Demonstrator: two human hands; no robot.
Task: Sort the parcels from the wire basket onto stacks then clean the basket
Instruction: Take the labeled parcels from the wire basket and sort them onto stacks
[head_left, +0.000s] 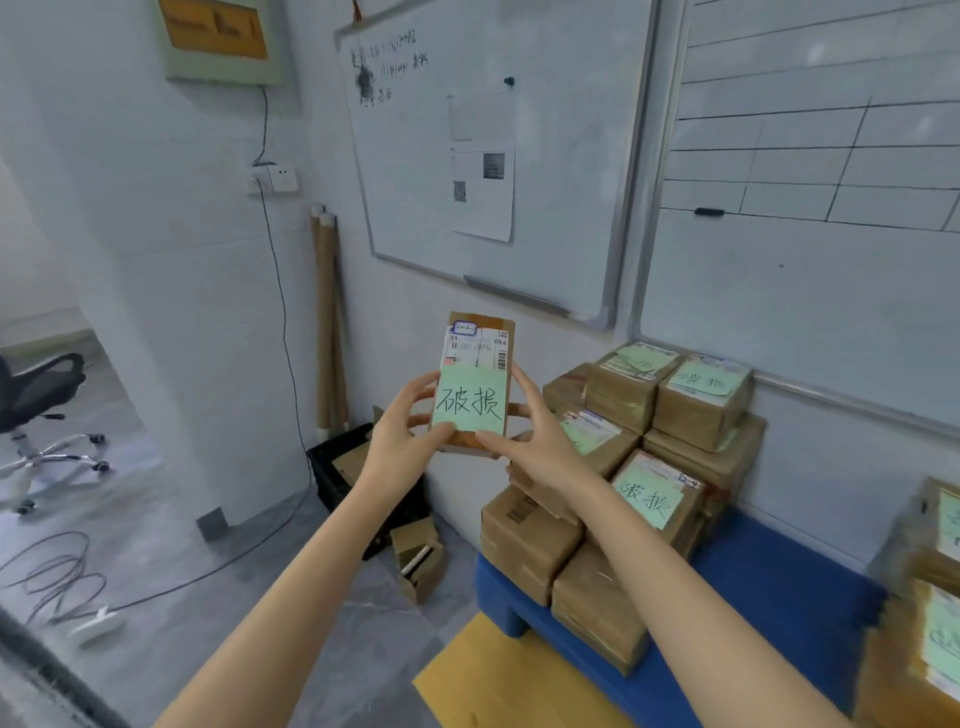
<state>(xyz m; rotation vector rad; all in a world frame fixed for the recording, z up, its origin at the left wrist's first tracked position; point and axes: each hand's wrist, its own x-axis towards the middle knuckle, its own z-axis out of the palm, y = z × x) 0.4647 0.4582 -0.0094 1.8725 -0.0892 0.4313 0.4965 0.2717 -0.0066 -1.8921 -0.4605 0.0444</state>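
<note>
Colours and markings, parcel area.
Held parcel, frame centre: brown card; its label white, printed black; its note pale green with black handwritten characters; stacked parcels, right: brown, green-noted; platform beneath: blue; slab, lower centre: yellow; whiteboard, upper right: black-ruled.

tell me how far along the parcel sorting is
Done: a stack of taped parcels sits on the blue platform. In hand: the left hand and right hand hold a parcel with a green note up beside that stack. Left: setting it down; the wire basket is out of view, so remaining parcels and cleaning cannot be judged.
</note>
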